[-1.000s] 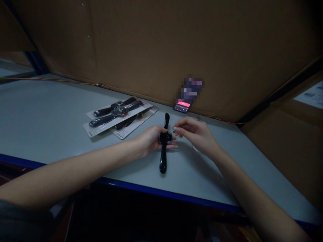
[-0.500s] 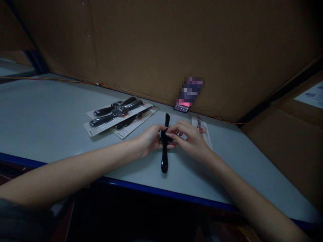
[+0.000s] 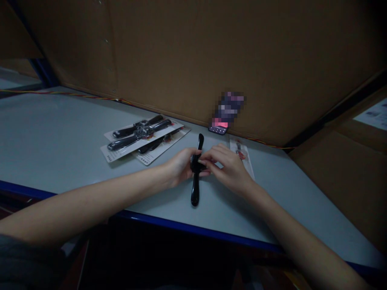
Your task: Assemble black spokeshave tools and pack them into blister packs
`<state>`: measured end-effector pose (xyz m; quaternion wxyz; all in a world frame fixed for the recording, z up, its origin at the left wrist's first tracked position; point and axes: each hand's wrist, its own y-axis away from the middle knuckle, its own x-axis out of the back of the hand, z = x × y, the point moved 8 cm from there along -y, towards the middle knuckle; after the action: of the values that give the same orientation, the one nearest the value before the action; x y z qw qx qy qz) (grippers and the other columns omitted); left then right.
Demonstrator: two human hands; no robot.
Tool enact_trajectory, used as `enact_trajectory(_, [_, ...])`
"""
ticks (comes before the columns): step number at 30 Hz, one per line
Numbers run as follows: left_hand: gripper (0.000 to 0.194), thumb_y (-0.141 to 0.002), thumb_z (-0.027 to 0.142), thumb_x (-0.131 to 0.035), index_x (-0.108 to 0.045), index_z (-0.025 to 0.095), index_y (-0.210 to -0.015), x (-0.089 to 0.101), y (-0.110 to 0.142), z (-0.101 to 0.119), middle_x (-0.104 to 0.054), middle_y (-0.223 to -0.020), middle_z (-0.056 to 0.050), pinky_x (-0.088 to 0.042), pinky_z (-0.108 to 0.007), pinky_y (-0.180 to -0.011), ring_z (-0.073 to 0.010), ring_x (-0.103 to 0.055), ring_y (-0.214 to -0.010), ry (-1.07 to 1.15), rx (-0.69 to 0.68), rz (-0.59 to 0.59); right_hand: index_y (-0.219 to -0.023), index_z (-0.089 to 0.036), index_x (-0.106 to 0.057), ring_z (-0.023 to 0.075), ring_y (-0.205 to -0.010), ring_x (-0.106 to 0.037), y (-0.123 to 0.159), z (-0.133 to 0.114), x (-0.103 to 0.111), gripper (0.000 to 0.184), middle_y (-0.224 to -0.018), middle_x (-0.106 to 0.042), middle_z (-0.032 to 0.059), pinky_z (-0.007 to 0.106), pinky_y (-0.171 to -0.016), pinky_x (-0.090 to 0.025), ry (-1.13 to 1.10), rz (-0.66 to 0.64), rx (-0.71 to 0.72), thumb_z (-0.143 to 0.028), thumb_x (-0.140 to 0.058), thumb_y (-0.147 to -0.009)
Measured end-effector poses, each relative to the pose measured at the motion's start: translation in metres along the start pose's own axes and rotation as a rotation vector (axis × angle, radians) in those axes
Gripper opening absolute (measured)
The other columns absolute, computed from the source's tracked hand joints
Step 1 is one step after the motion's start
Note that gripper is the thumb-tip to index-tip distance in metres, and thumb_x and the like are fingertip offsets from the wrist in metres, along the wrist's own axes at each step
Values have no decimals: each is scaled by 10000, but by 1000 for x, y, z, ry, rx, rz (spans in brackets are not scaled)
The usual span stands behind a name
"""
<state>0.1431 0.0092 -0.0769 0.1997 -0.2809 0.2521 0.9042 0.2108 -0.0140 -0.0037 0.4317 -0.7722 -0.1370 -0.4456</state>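
Observation:
A black two-handled tool [image 3: 195, 189] is held above the table, one handle pointing away from me and the other towards me. My left hand [image 3: 183, 165] is closed around its middle from the left, the thumb on top and fingers passing underneath. From the right, my right hand [image 3: 225, 163] pinches at the tool's wider middle part, with thumb and fingertips pressed together. The fingers partly hide that middle part, so its details cannot be made out. To the left lies a pile of similar black tools in clear plastic on white cards [image 3: 121, 155].
A phone [image 3: 225, 114] with a lit, blurred screen leans against the cardboard wall [image 3: 169, 60]. Behind my right hand lies another printed card [image 3: 243, 155]. Thin coloured wires [image 3: 90, 98] run along the back of the grey table [image 3: 60, 141], which has a blue front edge.
The tool's near handle has swung slightly to the left and its far end has risen a little. Both hands keep nearly the same place and grip.

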Motion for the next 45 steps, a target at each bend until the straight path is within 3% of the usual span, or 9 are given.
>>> enact_trajectory(6, [210, -868, 155, -388, -558, 101, -758, -2, -1, -2, -594, -661, -51, -538, -299, -700, -128, -575, -634, -11, 11, -19, -834, -203, -610, 193, -754, -505, 1, 1, -1, 165, -745, -602, 45, 336, -677, -362, 43, -31, 23, -124, -473, -879])
enact_trajectory(13, [230, -880, 169, -378, -558, 97, -756, -3, -2, -2, -597, -659, -56, -547, -289, -697, -127, -587, -627, -23, 22, -44, -825, -200, -568, 183, -752, -497, 1, 1, 2, 139, -760, -591, 41, 321, -682, -368, 69, 39, 42, -114, -478, -887])
enact_trajectory(23, [178, -860, 160, -406, -562, 95, -804, 3, -8, -4, -617, -699, -61, -559, -286, -680, -131, -600, -649, -7, 32, -48, -851, -215, -574, 181, -744, -500, 3, 0, -2, 157, -756, -590, 33, 322, -683, -383, 16, -31, 67, -97, -472, -874])
enact_trajectory(35, [182, -870, 164, -395, -560, 100, -825, 1, -5, -2, -618, -705, -60, -564, -278, -667, -128, -603, -630, -12, 29, -58, -877, -178, -616, 203, -769, -475, 4, -3, -5, 194, -800, -612, 75, 347, -709, -394, 205, -42, 99, -130, -430, -903])
enact_trajectory(40, [211, -875, 185, -379, -562, 90, -829, 1, -5, -3, -602, -681, -66, -562, -288, -658, -139, -603, -622, -3, 53, -62, -905, -195, -645, 207, -792, -496, 5, -8, -5, 234, -844, -630, 79, 351, -722, -413, 197, -70, 150, -143, -417, -905])
enact_trajectory(45, [183, -867, 174, -397, -554, 82, -845, 1, -1, -2, -608, -710, -78, -559, -320, -693, -145, -600, -633, 13, 49, -35, -874, -194, -659, 205, -763, -497, 4, -4, -1, 236, -792, -623, 76, 350, -692, -402, 184, -67, 106, -176, -427, -914])
